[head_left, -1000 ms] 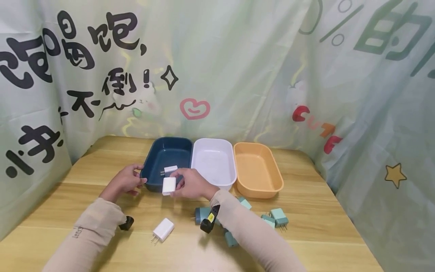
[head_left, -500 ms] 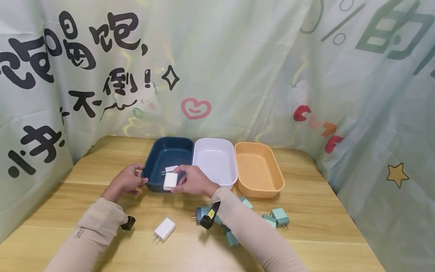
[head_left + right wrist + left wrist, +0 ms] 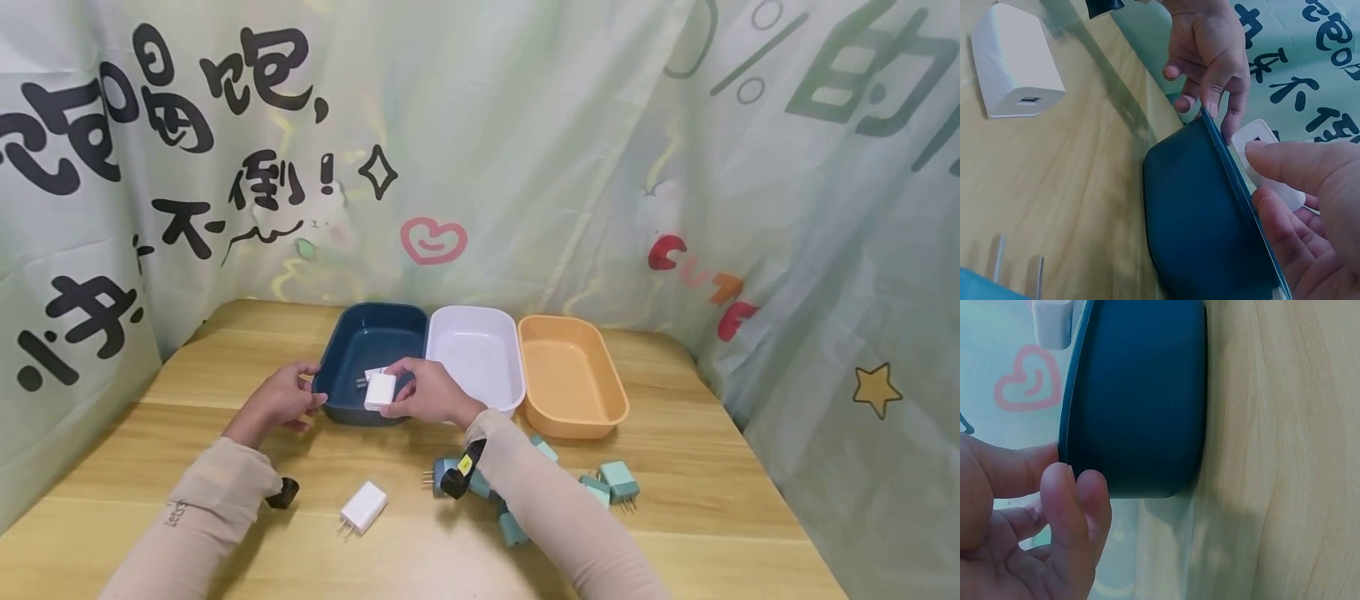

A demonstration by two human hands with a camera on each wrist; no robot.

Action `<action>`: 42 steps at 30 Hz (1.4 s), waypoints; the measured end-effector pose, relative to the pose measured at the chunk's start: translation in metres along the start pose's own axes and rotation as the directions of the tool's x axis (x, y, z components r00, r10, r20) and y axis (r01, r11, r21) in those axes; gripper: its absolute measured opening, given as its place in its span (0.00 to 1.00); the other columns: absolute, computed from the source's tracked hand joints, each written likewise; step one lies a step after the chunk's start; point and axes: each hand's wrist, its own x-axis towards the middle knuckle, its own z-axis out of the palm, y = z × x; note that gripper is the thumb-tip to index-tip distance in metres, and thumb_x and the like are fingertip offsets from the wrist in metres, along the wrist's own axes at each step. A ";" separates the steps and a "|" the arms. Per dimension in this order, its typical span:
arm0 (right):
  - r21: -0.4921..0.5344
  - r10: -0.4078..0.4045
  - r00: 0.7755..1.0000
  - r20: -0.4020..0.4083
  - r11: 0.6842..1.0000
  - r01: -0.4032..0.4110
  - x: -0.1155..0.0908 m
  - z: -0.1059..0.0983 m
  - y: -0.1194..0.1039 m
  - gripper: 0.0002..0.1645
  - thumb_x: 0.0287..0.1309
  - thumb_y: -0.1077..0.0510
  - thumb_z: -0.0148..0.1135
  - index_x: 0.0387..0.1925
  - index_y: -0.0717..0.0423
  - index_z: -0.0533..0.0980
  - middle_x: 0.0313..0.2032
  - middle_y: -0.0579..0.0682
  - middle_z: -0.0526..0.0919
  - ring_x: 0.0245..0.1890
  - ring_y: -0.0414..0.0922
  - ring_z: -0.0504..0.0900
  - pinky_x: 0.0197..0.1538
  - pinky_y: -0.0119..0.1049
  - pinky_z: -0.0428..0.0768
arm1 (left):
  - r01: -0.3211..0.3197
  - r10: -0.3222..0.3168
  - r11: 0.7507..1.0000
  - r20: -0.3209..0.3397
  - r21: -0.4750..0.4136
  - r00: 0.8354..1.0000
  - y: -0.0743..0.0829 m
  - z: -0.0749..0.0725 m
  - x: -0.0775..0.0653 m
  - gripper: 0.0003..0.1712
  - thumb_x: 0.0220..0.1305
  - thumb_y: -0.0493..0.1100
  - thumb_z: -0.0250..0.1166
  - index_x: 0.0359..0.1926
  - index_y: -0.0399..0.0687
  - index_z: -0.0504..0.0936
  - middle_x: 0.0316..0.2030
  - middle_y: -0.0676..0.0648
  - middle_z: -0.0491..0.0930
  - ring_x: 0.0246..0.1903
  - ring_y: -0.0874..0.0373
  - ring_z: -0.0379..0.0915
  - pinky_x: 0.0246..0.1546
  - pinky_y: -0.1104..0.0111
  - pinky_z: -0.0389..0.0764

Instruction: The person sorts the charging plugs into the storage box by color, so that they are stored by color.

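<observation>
My right hand (image 3: 435,393) pinches a white USB charger (image 3: 380,392) above the near side of the dark blue bin (image 3: 367,342). In the right wrist view, my thumb lies on this charger (image 3: 1257,140), just past the bin's rim. A second white charger lies inside the bin, prongs to the left, partly hidden by the held one. My left hand (image 3: 281,396) pinches the bin's left rim between thumb and fingers, as the left wrist view shows beside the bin's outer wall (image 3: 1138,406). Another white charger (image 3: 363,507) lies on the table in front of the bin.
A white bin (image 3: 483,402) and an orange bin (image 3: 573,423) stand in a row right of the blue one. Several green and blue chargers lie near my right forearm, one (image 3: 618,477) at the right. A printed curtain (image 3: 525,150) hangs behind the table.
My right hand has moved the pinched charger slightly up and right, farther over the blue bin, covering more of the charger inside. The left hand stays on the rim.
</observation>
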 end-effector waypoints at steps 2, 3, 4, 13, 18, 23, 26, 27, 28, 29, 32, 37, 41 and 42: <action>0.010 0.002 1.000 -0.006 1.000 -0.002 0.001 0.000 0.002 0.32 0.42 0.60 0.80 0.50 0.61 0.75 0.24 0.45 0.81 0.23 0.38 0.80 0.28 0.28 0.77 | -0.001 0.001 1.000 0.003 -0.001 1.000 0.000 0.000 0.000 0.36 0.66 0.31 0.59 0.71 0.33 0.53 0.44 0.34 0.68 0.37 0.44 0.74 0.26 0.60 0.83; 0.013 0.004 1.000 -0.008 1.000 -0.004 0.002 0.000 0.003 0.32 0.42 0.60 0.79 0.50 0.61 0.75 0.24 0.46 0.81 0.23 0.38 0.79 0.28 0.28 0.77 | -0.001 0.001 1.000 0.004 -0.003 1.000 -0.001 0.001 0.001 0.36 0.66 0.31 0.59 0.71 0.33 0.53 0.45 0.34 0.68 0.37 0.44 0.74 0.26 0.60 0.83; 0.014 0.008 1.000 -0.012 1.000 -0.008 0.002 0.000 0.003 0.32 0.42 0.60 0.79 0.50 0.61 0.75 0.24 0.46 0.81 0.23 0.38 0.79 0.27 0.28 0.76 | -0.003 0.003 1.000 0.006 -0.002 1.000 -0.001 0.001 0.001 0.36 0.66 0.31 0.59 0.71 0.33 0.53 0.45 0.33 0.68 0.37 0.44 0.74 0.27 0.60 0.83; -0.013 0.008 1.000 -0.008 1.000 -0.008 0.011 0.000 0.005 0.32 0.43 0.60 0.79 0.51 0.59 0.75 0.27 0.46 0.80 0.24 0.38 0.79 0.28 0.28 0.77 | 0.005 -0.005 1.000 -0.001 0.014 1.000 -0.002 0.000 0.001 0.37 0.66 0.32 0.60 0.71 0.33 0.52 0.48 0.31 0.67 0.38 0.45 0.74 0.27 0.60 0.84; -0.030 0.032 0.999 -0.007 0.999 -0.033 0.015 -0.001 0.008 0.32 0.44 0.59 0.79 0.52 0.58 0.75 0.29 0.46 0.80 0.25 0.39 0.79 0.30 0.28 0.78 | 0.005 -0.005 1.000 0.009 0.015 1.000 -0.001 0.001 0.001 0.37 0.66 0.32 0.60 0.71 0.33 0.53 0.48 0.31 0.68 0.38 0.45 0.74 0.27 0.60 0.84; -0.032 0.038 0.999 -0.008 0.999 -0.038 0.021 -0.002 0.009 0.31 0.44 0.59 0.78 0.52 0.58 0.75 0.32 0.47 0.80 0.25 0.39 0.79 0.30 0.28 0.79 | 0.004 -0.004 1.000 0.009 0.013 1.000 0.000 0.002 0.002 0.37 0.67 0.32 0.60 0.71 0.33 0.53 0.49 0.31 0.67 0.39 0.44 0.74 0.28 0.60 0.84; -0.038 0.032 0.999 -0.001 0.999 -0.032 0.027 -0.001 0.008 0.31 0.44 0.59 0.79 0.51 0.58 0.76 0.36 0.48 0.80 0.26 0.39 0.80 0.31 0.27 0.79 | 0.001 -0.001 1.000 0.007 0.020 1.000 -0.001 -0.001 0.002 0.37 0.67 0.32 0.60 0.71 0.33 0.52 0.49 0.31 0.67 0.39 0.44 0.75 0.28 0.60 0.84; -0.042 0.030 1.000 0.002 0.999 -0.030 0.029 -0.001 0.008 0.31 0.44 0.59 0.79 0.51 0.58 0.76 0.38 0.49 0.80 0.26 0.38 0.80 0.32 0.27 0.79 | 0.002 -0.002 1.000 0.005 0.023 1.000 -0.001 -0.002 0.003 0.37 0.67 0.32 0.60 0.71 0.33 0.52 0.49 0.31 0.67 0.39 0.44 0.75 0.29 0.60 0.84; -0.048 0.027 1.000 0.008 0.998 -0.026 0.031 0.000 0.007 0.31 0.44 0.58 0.79 0.51 0.59 0.76 0.39 0.49 0.80 0.26 0.38 0.80 0.32 0.27 0.79 | 0.002 -0.002 1.000 0.004 0.027 1.000 -0.002 -0.003 0.002 0.37 0.67 0.32 0.60 0.71 0.33 0.52 0.49 0.31 0.67 0.39 0.44 0.75 0.29 0.60 0.84; -0.052 0.024 1.000 0.013 0.998 -0.024 0.033 0.000 0.006 0.31 0.44 0.58 0.79 0.51 0.59 0.76 0.40 0.49 0.79 0.26 0.38 0.80 0.33 0.27 0.79 | 0.002 -0.002 1.000 0.003 0.031 1.000 -0.002 -0.004 0.002 0.37 0.67 0.33 0.60 0.71 0.33 0.52 0.49 0.31 0.67 0.39 0.44 0.74 0.29 0.60 0.84; -0.059 0.028 0.999 0.026 0.998 -0.027 0.037 0.000 0.003 0.32 0.43 0.58 0.79 0.51 0.60 0.76 0.42 0.49 0.78 0.27 0.38 0.80 0.34 0.27 0.79 | 0.000 0.000 0.999 0.006 0.035 1.000 -0.003 -0.005 0.003 0.37 0.66 0.33 0.60 0.71 0.33 0.53 0.49 0.31 0.66 0.39 0.45 0.74 0.29 0.60 0.84; -0.062 0.043 0.998 0.040 0.997 -0.040 0.040 -0.001 0.001 0.32 0.43 0.59 0.79 0.51 0.60 0.76 0.43 0.50 0.78 0.28 0.39 0.81 0.35 0.27 0.79 | 0.009 -0.010 1.000 0.010 0.026 1.000 -0.004 -0.004 0.004 0.37 0.66 0.33 0.61 0.71 0.34 0.53 0.49 0.32 0.67 0.39 0.45 0.74 0.29 0.60 0.84; -0.066 0.042 0.999 0.034 0.997 -0.039 0.042 0.001 0.003 0.31 0.43 0.59 0.79 0.50 0.59 0.76 0.43 0.50 0.78 0.28 0.39 0.80 0.34 0.27 0.78 | 0.009 -0.009 1.000 0.004 0.028 1.000 -0.004 -0.003 0.004 0.37 0.66 0.33 0.61 0.71 0.34 0.53 0.49 0.31 0.66 0.39 0.44 0.74 0.29 0.60 0.84; -0.068 0.041 0.998 0.037 0.997 -0.038 0.042 0.002 0.004 0.31 0.43 0.59 0.79 0.50 0.59 0.76 0.43 0.50 0.79 0.28 0.39 0.80 0.35 0.27 0.78 | 0.006 -0.006 1.000 0.006 0.029 1.000 -0.004 -0.003 0.003 0.37 0.66 0.33 0.61 0.71 0.34 0.53 0.49 0.31 0.66 0.39 0.44 0.74 0.29 0.60 0.84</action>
